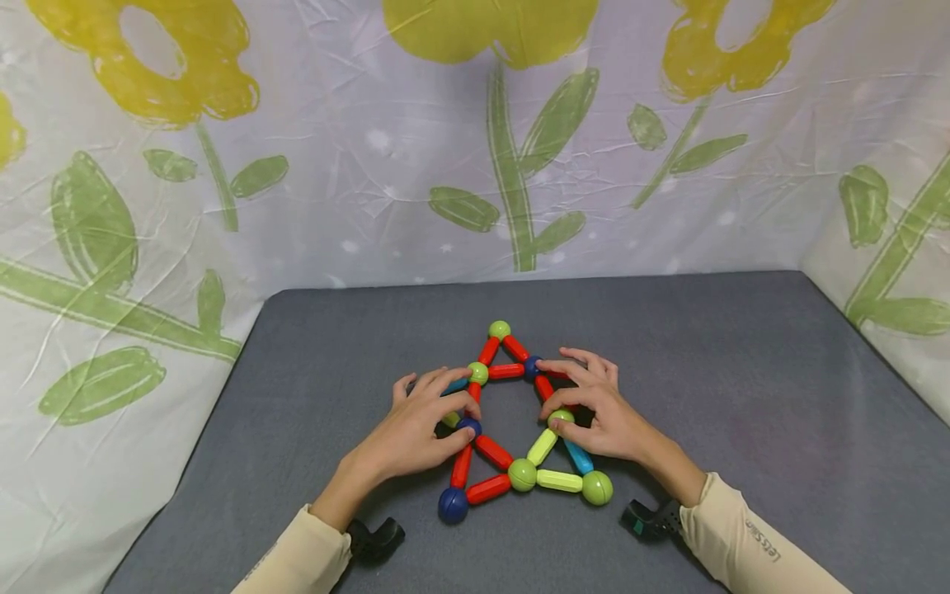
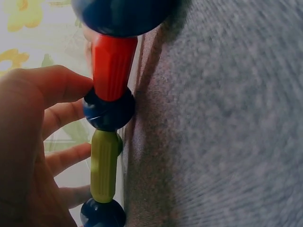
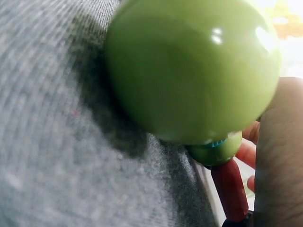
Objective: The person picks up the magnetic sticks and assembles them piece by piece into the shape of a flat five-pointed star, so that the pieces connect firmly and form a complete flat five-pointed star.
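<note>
A flat star-like frame of magnetic rods and balls lies between both hands in the head view. My left hand (image 1: 417,429) pinches a dark blue ball (image 1: 469,428) at its left side with thumb and index finger; other fingers reach toward a green ball (image 1: 478,374). In the left wrist view the thumb touches a blue ball (image 2: 110,112) between a red rod (image 2: 113,66) and a yellow-green rod (image 2: 104,165). My right hand (image 1: 601,412) holds a green ball (image 1: 562,415) on the right side, its fingers partly covering nearby rods. A large green ball (image 3: 189,71) fills the right wrist view.
The frame's top is a green ball (image 1: 500,330); a blue ball (image 1: 453,505) and a green ball (image 1: 597,488) are its lower corners. It lies on a grey table (image 1: 742,396) before a flower-printed cloth (image 1: 356,148). Black straps circle both wrists.
</note>
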`<state>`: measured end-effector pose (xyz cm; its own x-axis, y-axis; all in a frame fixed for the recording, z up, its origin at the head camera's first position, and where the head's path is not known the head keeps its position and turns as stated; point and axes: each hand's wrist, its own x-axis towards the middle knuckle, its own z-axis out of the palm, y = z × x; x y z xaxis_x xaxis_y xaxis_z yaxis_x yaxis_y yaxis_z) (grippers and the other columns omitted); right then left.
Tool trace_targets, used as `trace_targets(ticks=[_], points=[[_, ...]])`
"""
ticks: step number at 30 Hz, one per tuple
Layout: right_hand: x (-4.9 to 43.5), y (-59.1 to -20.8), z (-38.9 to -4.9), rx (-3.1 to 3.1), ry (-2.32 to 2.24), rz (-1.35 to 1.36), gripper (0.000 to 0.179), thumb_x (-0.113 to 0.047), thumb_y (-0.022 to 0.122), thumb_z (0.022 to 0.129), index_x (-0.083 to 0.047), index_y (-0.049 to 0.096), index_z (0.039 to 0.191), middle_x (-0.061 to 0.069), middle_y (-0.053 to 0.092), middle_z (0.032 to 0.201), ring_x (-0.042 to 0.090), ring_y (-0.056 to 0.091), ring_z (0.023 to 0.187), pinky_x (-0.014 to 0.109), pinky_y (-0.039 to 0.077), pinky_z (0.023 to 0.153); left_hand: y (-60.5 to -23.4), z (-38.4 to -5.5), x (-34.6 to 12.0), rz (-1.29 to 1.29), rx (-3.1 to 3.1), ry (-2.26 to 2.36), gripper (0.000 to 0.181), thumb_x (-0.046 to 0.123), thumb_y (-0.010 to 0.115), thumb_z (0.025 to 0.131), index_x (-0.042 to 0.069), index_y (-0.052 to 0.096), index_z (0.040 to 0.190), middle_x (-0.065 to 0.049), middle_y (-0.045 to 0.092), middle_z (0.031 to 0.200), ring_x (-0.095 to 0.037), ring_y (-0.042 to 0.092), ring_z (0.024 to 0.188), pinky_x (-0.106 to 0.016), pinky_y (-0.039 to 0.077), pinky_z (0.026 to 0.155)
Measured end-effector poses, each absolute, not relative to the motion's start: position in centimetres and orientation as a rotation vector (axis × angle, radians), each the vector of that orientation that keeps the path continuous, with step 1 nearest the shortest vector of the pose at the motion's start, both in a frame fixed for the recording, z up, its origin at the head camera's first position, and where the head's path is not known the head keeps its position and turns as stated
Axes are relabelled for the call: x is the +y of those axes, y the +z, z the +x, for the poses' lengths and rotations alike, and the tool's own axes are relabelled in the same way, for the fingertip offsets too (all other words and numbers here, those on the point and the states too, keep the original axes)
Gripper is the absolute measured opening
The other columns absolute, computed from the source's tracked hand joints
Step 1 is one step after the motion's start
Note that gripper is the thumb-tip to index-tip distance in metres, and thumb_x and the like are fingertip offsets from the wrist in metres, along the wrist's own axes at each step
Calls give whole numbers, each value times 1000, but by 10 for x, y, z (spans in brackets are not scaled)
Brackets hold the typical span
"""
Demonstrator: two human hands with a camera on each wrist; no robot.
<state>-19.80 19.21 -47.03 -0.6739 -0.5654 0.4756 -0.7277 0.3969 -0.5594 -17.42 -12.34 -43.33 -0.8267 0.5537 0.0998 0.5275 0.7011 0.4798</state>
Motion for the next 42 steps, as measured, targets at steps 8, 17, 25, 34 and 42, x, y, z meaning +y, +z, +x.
trace_targets(ticks=[8, 17, 25, 34, 42], points=[[194, -472, -199, -2420, 1136, 1113, 15, -17, 74, 87, -27, 79, 98, 14, 56, 147, 46, 29, 143, 65, 9, 106, -432, -174, -124, 901, 2846, 779, 7, 35, 67, 96, 38, 66, 102, 1, 40, 161, -25, 35, 150, -68, 7, 116], [195, -476, -199, -2416, 1143, 981, 34, -16, 72, 87, -18, 73, 121, 18, 54, 147, 38, 33, 139, 60, 15, 101, -433, -174, -125, 912, 2818, 791, 8, 35, 66, 97, 39, 65, 105, 1, 39, 162, -25, 36, 150, -68, 9, 116], [197, -478, -205, -2386, 1249, 667, 45, -11, 70, 89, -8, 64, 134, 16, 61, 138, 32, 44, 122, 47, 21, 90, -433, -176, -128, 869, 2819, 785, 46, 42, 66, 96, 31, 54, 139, -4, 33, 165, -35, 29, 153, -67, 9, 116], [198, -477, -205, -2508, 1262, 472, 46, -13, 67, 94, -7, 59, 139, 13, 63, 135, 32, 46, 115, 44, 21, 87, -433, -179, -130, 787, 2825, 683, 70, 58, 65, 93, 33, 38, 153, -5, 37, 163, -38, 23, 154, -68, 11, 115], [197, -477, -203, -2512, 1271, 467, 46, -12, 67, 94, -7, 59, 139, 13, 63, 137, 30, 47, 120, 44, 22, 89, -433, -176, -131, 782, 2814, 677, 70, 55, 66, 93, 33, 38, 153, -8, 36, 163, -40, 23, 154, -67, 11, 116]])
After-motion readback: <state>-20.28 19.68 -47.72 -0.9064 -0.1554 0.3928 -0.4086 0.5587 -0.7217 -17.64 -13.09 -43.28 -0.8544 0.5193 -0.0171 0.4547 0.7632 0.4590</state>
